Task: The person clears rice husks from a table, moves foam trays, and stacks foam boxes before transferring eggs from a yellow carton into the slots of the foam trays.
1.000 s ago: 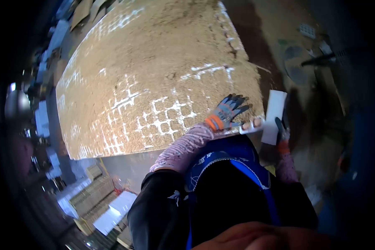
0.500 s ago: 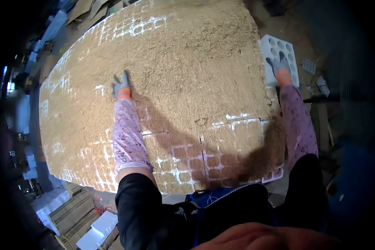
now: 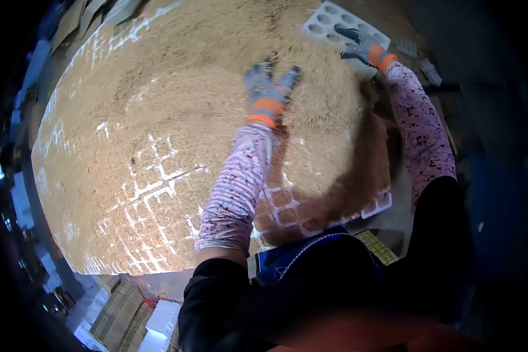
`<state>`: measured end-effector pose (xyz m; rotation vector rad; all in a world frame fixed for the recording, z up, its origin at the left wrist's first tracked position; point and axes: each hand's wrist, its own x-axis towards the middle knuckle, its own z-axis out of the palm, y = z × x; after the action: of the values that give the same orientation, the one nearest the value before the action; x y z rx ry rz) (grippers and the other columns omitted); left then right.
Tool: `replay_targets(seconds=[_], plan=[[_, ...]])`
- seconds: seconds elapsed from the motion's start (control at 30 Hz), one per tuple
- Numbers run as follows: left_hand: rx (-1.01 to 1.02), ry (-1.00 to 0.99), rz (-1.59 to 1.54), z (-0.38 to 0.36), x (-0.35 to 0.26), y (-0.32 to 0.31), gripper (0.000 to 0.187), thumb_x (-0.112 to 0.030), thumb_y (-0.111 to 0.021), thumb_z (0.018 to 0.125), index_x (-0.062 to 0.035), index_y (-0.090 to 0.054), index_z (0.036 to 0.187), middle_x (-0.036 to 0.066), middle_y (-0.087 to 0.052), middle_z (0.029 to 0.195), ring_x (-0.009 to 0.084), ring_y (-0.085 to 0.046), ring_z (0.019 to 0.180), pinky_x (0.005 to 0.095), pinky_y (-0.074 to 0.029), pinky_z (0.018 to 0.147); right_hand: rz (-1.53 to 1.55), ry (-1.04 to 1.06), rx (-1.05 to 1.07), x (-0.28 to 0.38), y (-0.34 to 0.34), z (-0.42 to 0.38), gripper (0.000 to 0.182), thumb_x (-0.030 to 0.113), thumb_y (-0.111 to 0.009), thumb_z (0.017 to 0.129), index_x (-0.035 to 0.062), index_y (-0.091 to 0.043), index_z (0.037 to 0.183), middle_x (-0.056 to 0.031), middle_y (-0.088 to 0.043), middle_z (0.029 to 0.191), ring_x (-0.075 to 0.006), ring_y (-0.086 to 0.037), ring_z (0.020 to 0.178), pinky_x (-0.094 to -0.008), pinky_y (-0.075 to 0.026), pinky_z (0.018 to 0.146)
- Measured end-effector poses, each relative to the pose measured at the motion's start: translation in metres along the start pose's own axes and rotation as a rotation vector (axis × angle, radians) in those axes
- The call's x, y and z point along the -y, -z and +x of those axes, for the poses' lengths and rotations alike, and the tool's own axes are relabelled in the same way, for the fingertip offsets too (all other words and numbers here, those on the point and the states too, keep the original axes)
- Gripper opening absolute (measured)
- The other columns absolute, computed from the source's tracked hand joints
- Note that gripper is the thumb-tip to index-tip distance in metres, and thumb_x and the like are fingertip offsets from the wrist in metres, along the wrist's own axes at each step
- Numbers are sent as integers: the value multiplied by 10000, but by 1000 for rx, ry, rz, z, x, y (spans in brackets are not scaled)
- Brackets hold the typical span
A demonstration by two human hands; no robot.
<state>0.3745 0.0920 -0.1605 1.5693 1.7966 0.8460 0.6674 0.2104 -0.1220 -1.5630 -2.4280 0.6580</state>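
My left hand [image 3: 268, 88], in a grey glove with an orange cuff, has its fingers spread on a layer of loose, brown, grainy material [image 3: 199, 100]. It is blurred at the fingertips. At the far right edge, my right hand [image 3: 361, 48], gloved alike, lies over a white tray with round holes [image 3: 320, 19], its fingers apart. Part of that tray is hidden by the hand and by grains heaped against it. White cell-tray rims [image 3: 149, 190] show through the thinner spots of the layer, mostly on the near side.
Pinkish patterned sleeves cover both forearms. Beyond the right edge, a small grey cell tray [image 3: 406, 47] and a whitish piece [image 3: 430, 71] lie on the floor. Flat cardboard pieces [image 3: 70, 23] are at the far left. White blocks [image 3: 161, 322] stand at the lower left.
My left hand has swept right across the grains, towards my right hand. Grains are now heaped near the holed tray, which sits at a different angle. The view has turned too.
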Motion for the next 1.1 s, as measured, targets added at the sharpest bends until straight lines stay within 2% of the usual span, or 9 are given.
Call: replay_targets(seconds=[0.07, 0.13, 0.2, 0.27, 0.47, 0.7, 0.8, 0.93, 1.1], plan=[[-263, 12, 83, -12, -11, -31, 869, -592, -693, 690, 12, -501, 1284, 240, -511, 1284, 357, -410, 1247, 413, -289, 1066, 1, 119, -115, -22, 5, -43, 613, 367, -694, 771, 228, -495, 1334, -82, -387, 1441, -338, -376, 1276, -414, -350, 1029], [147, -56, 134, -29, -15, -79, 916, -670, -620, 711, -7, -470, 1324, 257, -388, 1394, 387, -324, 1315, 422, -219, 1109, -248, 256, -28, -38, -18, -81, 628, 425, -664, 786, 251, -465, 1355, -87, -379, 1446, -345, -374, 1277, -440, -345, 1028], [145, -84, -91, -88, -63, -85, 869, -642, -647, 701, -4, -514, 1276, 236, -429, 1369, 371, -360, 1291, 413, -246, 1094, -387, 414, 6, -68, -17, -128, 646, 456, -639, 795, 290, -422, 1381, -105, -380, 1441, -350, -387, 1271, -436, -342, 1031], [48, -196, -14, -139, -92, -96, 851, -624, -664, 691, -23, -515, 1275, 231, -443, 1357, 373, -372, 1279, 424, -241, 1094, -32, 8, 53, -63, -4, -179, 652, 482, -629, 786, 322, -414, 1380, -131, -385, 1432, -347, -394, 1272, -428, -334, 1038], [24, -248, 400, -237, -85, -146, 837, -630, -649, 697, -86, -494, 1313, 248, -423, 1361, 398, -355, 1278, 459, -228, 1091, -145, -81, -110, -50, -13, -346, 713, 487, -610, 804, 185, -378, 1407, -171, -444, 1366, -369, -445, 1216, -404, -368, 1008], [200, -312, 619, -381, -170, -146, 850, -672, -614, 690, -274, -386, 1406, 196, -196, 1503, 454, -194, 1353, 570, -121, 1098, 21, -374, -126, -33, -41, -487, 747, 523, -616, 777, 214, -372, 1413, -178, -394, 1398, -407, -380, 1259, -457, -331, 1033], [217, -380, 748, -401, -157, -138, 768, -573, -658, 703, -318, -411, 1383, 174, -187, 1508, 430, -183, 1362, 550, -127, 1107, -839, 79, -383, -86, -113, -525, 744, 546, -603, 792, 205, -374, 1412, -204, -367, 1413, -402, -360, 1275, -454, -314, 1046], [193, -464, 614, -408, -103, -97, 682, -379, -687, 705, -316, -462, 1346, 162, -243, 1486, 393, -234, 1352, 550, -150, 1103, 78, -720, -175, 83, -61, -524, 837, 524, -604, 792, 99, -288, 1441, -173, -335, 1446, -366, -311, 1320, -438, -290, 1073], [225, -272, 756, -416, -37, -22, 663, -354, -662, 726, -310, -455, 1354, 159, -303, 1464, 373, -268, 1346, 522, -162, 1107, -113, -444, -189, 135, -83, -442, 794, 488, -617, 786, 76, -331, 1401, -186, -432, 1348, -354, -429, 1231, -422, -360, 1017]])
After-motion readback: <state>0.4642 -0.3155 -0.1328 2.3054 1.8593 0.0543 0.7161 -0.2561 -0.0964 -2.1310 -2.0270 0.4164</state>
